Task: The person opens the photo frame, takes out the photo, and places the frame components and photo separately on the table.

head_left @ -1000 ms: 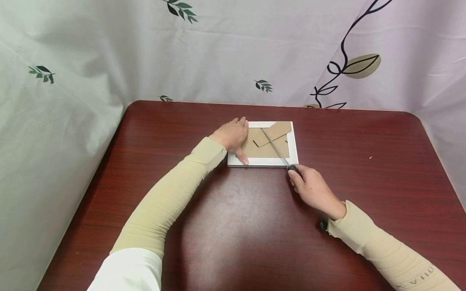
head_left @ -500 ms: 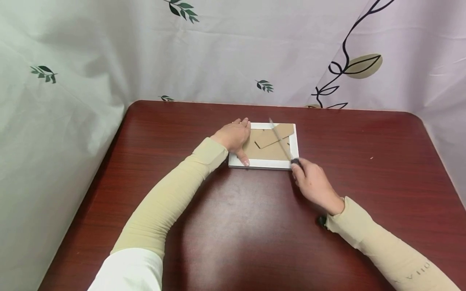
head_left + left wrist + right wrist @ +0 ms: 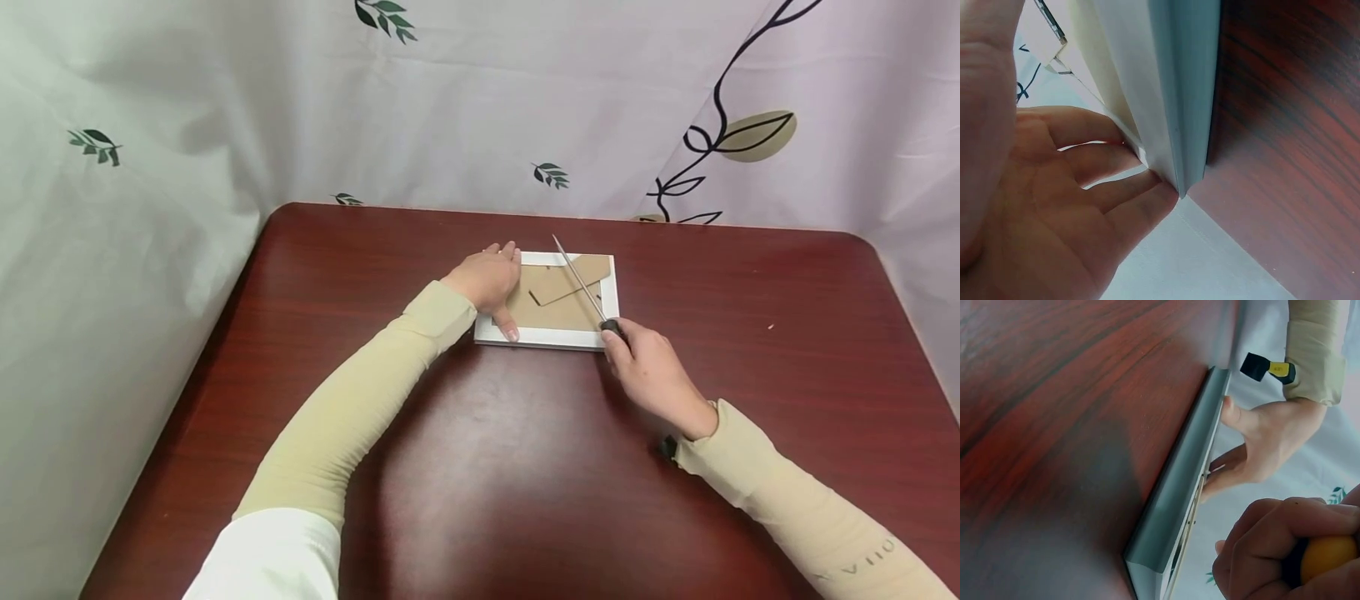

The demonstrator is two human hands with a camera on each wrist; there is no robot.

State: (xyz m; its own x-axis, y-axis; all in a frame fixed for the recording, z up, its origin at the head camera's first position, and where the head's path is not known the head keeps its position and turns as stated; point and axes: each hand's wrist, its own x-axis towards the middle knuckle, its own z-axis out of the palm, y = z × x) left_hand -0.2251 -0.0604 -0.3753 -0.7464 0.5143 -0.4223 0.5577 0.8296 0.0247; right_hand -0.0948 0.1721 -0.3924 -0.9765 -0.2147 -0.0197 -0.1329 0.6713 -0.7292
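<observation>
A white picture frame (image 3: 555, 337) lies face down on the table, its brown backing board (image 3: 540, 318) and angled stand flap (image 3: 592, 267) showing. My left hand (image 3: 486, 283) rests across its left end, fingers spread toward the far rail and thumb on the near rail. In the left wrist view, straight fingertips touch the frame's edge. My right hand (image 3: 656, 371) grips a screwdriver (image 3: 577, 279) by its handle at the near right corner. The shaft slants over the flap, with its tip past the far rail. Curled fingers cover most of the yellow-and-black handle (image 3: 1327, 555).
Small dark metal tabs (image 3: 534, 298) stand around the backing board. The dark red wooden table (image 3: 450, 467) ends at a patterned curtain (image 3: 465, 108) behind. A tiny pale speck (image 3: 771, 327) lies to the right. A black wrist device (image 3: 1266, 367) shows on the left forearm.
The screwdriver's tip has moved from the backing board's far edge to beyond the far rail. My right hand has shifted slightly away from me; the left stays on the frame.
</observation>
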